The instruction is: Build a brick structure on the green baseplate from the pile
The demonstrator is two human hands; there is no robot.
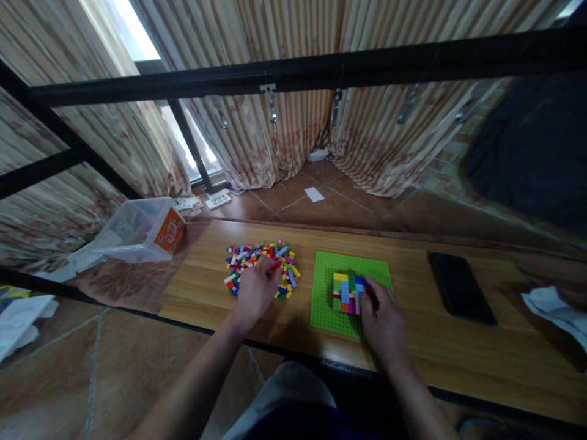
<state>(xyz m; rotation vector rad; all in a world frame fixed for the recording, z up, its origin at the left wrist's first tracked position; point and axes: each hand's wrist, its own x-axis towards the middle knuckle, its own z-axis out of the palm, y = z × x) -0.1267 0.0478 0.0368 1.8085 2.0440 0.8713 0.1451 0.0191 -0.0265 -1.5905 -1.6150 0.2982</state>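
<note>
My left hand [260, 285] reaches over a loose pile of small coloured toy bricks [290, 280]. Its thumb and fingers are pinched together on a red brick [276, 267] at the near right part of the pile. To the right lies a green studded baseplate [324, 269]. A built block of multicoloured bricks [345, 292] sits on it, with yellow, blue, green, red and orange pieces on top. My right hand [384, 315] grips the right side of this block, index finger at the far corner and thumb nearer. The fingers' undersides are hidden.
A black phone [461, 287] lies on the wooden table [431, 348], with crumpled white paper [557, 308] at far right. Beyond the left end stands a clear plastic box [137, 229] with an orange label. A black metal bar [302, 73] crosses before the curtains.
</note>
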